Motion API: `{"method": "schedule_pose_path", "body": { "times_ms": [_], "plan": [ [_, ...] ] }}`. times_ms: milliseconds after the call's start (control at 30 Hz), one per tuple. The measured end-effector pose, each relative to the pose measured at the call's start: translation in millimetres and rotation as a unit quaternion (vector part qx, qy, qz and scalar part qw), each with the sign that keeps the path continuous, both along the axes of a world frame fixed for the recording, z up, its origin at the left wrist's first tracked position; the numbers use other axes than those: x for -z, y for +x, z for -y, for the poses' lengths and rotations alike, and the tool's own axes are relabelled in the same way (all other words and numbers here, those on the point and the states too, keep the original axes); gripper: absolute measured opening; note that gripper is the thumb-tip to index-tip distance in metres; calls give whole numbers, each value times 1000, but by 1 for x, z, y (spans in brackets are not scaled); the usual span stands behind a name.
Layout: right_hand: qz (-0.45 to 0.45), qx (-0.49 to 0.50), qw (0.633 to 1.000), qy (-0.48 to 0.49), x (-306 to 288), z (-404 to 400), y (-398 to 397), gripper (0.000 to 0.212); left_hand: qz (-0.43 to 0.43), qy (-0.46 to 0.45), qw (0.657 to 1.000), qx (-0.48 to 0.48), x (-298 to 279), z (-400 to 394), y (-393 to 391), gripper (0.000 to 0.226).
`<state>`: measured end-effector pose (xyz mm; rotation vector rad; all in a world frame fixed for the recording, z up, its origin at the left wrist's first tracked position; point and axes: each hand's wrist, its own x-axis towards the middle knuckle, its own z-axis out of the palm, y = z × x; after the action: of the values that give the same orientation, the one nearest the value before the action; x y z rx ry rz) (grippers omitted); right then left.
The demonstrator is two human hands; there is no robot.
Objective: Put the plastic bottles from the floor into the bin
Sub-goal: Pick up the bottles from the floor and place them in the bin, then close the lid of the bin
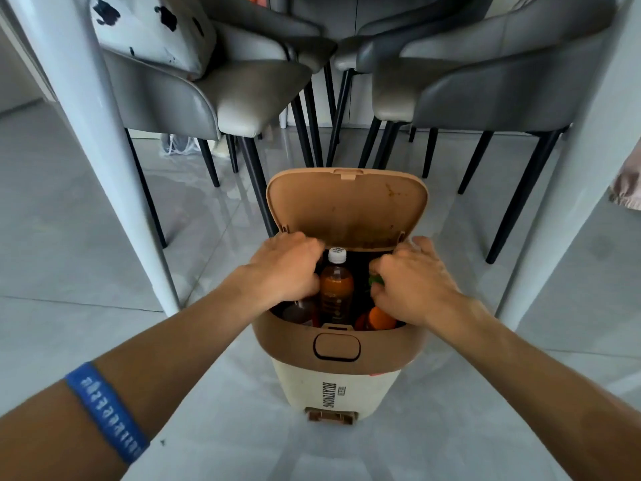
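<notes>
From the head camera, the bin (341,387) stands on the grey floor (86,265) with its tan lid (347,206) swung up and back. Both hands reach into its mouth. The left hand (286,269) is curled over the left rim, its fingers bent down inside; whether they grip anything I cannot tell. The right hand (412,289) is curled at the right side, fingers closed about something green, mostly hidden. Between them an orange bottle with a white cap (335,289) stands upright inside. Other bottles lie lower, dim. A blue wristband (105,413) circles the left forearm. Grey chairs (222,95) stand behind.
</notes>
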<state>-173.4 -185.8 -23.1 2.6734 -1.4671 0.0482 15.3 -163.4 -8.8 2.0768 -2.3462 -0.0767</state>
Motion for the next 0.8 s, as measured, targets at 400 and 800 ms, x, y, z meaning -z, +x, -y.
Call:
{"method": "schedule_pose_path", "body": {
  "times_ms": [400,800],
  "plan": [
    [392,50,913,-99,-14,-11,-16,18,-157,131,978,47,10,3,-10,59],
    [345,43,934,-79,-49,-13,0,57,-197,-339,920,29,-32,-38,19,40]
  ]
}}
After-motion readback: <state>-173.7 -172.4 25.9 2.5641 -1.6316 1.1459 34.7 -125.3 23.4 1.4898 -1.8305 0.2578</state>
